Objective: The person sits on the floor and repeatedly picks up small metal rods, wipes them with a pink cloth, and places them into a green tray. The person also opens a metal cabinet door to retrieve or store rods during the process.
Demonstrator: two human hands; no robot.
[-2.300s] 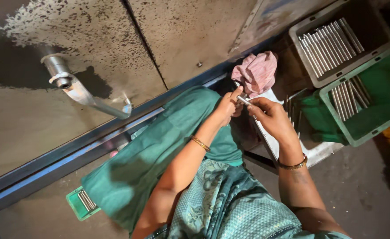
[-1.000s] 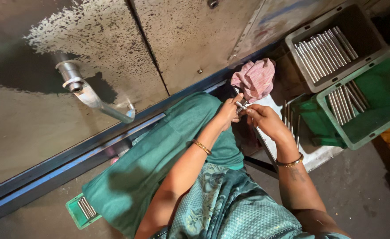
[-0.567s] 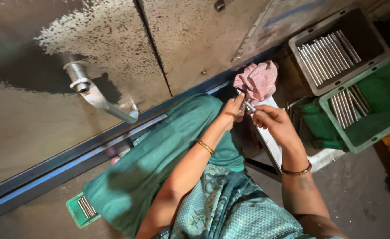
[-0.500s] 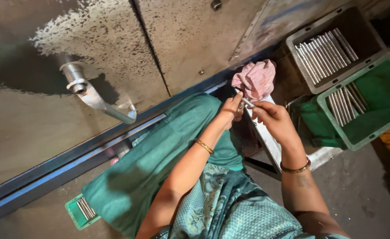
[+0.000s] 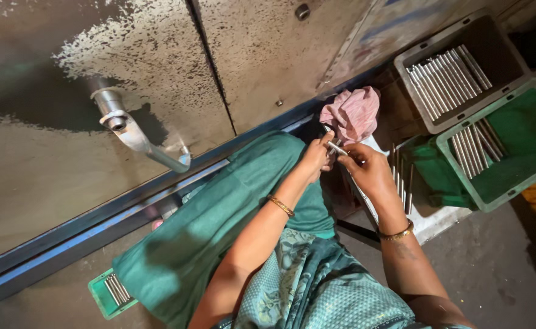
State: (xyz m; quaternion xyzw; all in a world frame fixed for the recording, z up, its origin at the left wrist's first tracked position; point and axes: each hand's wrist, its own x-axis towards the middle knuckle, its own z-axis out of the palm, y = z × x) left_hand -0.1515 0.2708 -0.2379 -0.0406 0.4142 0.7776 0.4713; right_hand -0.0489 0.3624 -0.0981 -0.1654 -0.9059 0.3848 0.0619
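My left hand (image 5: pixel 316 159) and my right hand (image 5: pixel 367 171) meet over my lap, both pinching a short metal rod (image 5: pixel 337 148) between the fingertips. A crumpled pink cloth (image 5: pixel 352 113) lies just beyond the hands. Several more metal rods (image 5: pixel 401 181) stand to the right of my right hand, by a white surface. My leg, under teal fabric (image 5: pixel 219 225), stretches out to the lower left.
A grey crate (image 5: pixel 409 57) with several metal rods sits at the upper right, a green crate (image 5: pixel 456 180) with rods beside it. A small green tray (image 5: pixel 98 295) of rods lies at the lower left. A metal pipe (image 5: pixel 139 137) juts from the stained wall above a blue rail (image 5: pixel 67 240).
The view has shifted slightly. Both hands stay together on the rod, with only small finger movements.
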